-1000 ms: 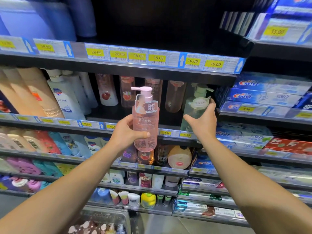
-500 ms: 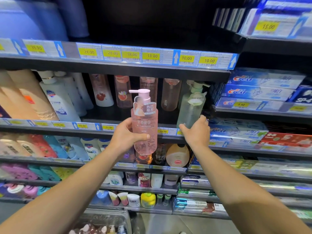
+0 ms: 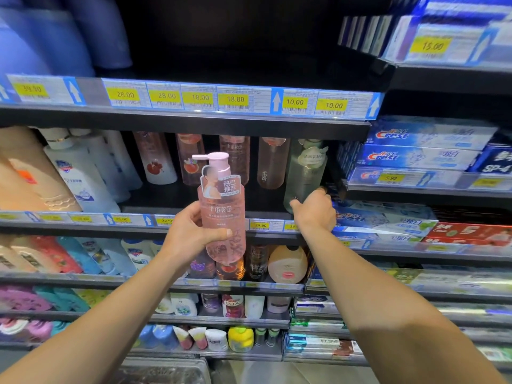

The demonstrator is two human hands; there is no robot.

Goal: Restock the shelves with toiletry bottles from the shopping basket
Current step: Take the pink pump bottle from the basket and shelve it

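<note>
Pink pump bottle (image 3: 222, 209) is up in the air in front of the shelf (image 3: 194, 217), upright, with the left hand (image 3: 191, 234) wrapped round its lower half, thumb across the front. It's got a paper tag hanging round the neck with a printed figure on it. The bottle isn't on any shelf, it's sitting in front of the price strip at about the 22.90 / 29.90 labels.

Right hand (image 3: 314, 210) is over at the pale green pump bottle (image 3: 304, 176) standing at the right end of that same shelf, fingers curled against its base; looks like it's gripping the bottle but the fingertips are hidden behind the hand, so I can't tell how tight.

Between the two hands, further back on the shelf, there's a row of pinkish clear bottles (image 3: 235, 159) standing upright, so the back of that gap is already full. Left of them are white bottles with blue badges (image 3: 80, 176) and peach ones leaning. Right next door are stacked Crest toothpaste boxes (image 3: 415, 156). Shelf edge above (image 3: 194, 123) hangs low over the tops of the bottles. Lower shelves are crammed with more bottles, and the corner of the shopping basket (image 3: 163, 371) shows at the bottom.
</note>
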